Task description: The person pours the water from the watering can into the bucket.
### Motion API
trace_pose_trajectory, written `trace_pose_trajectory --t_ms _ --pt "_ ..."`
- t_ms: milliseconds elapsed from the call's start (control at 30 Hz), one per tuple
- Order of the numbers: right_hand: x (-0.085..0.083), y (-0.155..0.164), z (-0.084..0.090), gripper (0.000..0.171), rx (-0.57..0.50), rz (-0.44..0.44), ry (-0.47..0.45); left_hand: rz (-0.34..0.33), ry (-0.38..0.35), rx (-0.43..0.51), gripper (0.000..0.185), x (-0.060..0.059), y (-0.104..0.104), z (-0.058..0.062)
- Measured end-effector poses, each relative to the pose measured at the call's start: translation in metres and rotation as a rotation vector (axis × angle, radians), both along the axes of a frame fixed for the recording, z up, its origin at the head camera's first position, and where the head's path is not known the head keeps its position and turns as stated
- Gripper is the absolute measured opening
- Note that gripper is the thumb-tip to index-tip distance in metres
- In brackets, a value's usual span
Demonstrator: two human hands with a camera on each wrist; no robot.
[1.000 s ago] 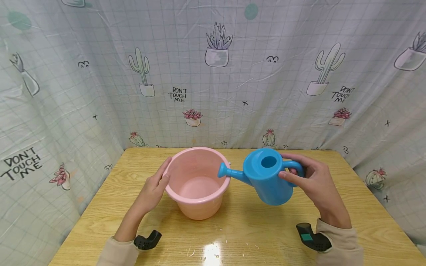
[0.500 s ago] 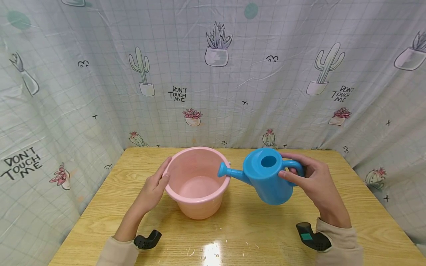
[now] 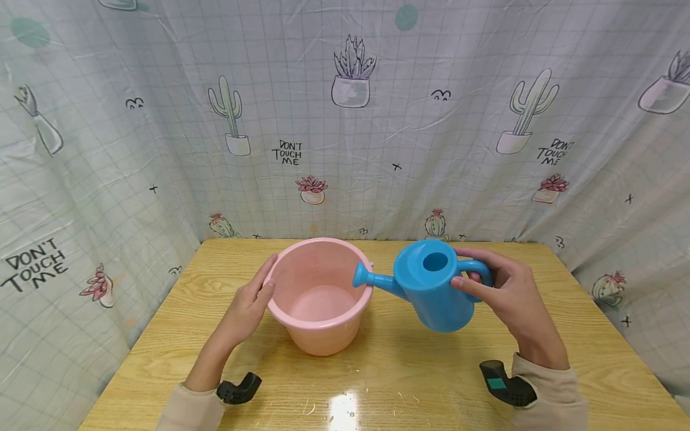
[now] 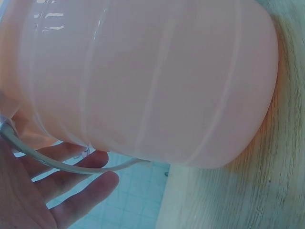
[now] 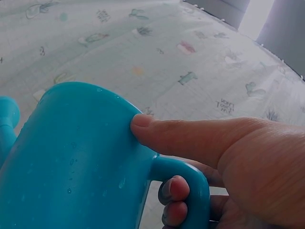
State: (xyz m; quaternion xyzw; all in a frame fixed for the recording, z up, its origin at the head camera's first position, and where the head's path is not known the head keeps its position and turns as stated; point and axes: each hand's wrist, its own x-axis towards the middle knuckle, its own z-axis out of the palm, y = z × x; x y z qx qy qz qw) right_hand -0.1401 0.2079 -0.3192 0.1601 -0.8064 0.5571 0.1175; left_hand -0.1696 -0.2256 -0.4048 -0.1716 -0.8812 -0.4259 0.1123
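The right hand point(image 3: 512, 296) had its fingers curled through the handle of the blue watering can point(image 3: 431, 293), thumb flat on the body, spout tipped over the pink bucket point(image 3: 318, 299). Left hand point(image 3: 249, 305) lay open against the bucket's side. Can looked like light, stiff plastic, slightly wet, so probably slippery; the handle seemed the safest grab.

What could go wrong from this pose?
1. The watering can is tilted, its spout right at the pink bucket rim; liquid could miss onto the table.
2. The left hand only rests flat against the bucket, so a spout bump might shift it.
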Motion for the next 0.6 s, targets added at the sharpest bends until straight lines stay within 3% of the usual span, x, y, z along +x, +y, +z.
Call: trace_pose_trajectory --t_ms 600 --pt "0.0005 0.0002 0.0003 0.044 -0.021 0.011 -0.006 -0.006 -0.01 0.007 0.051 -0.0003 -0.0009 -0.0016"
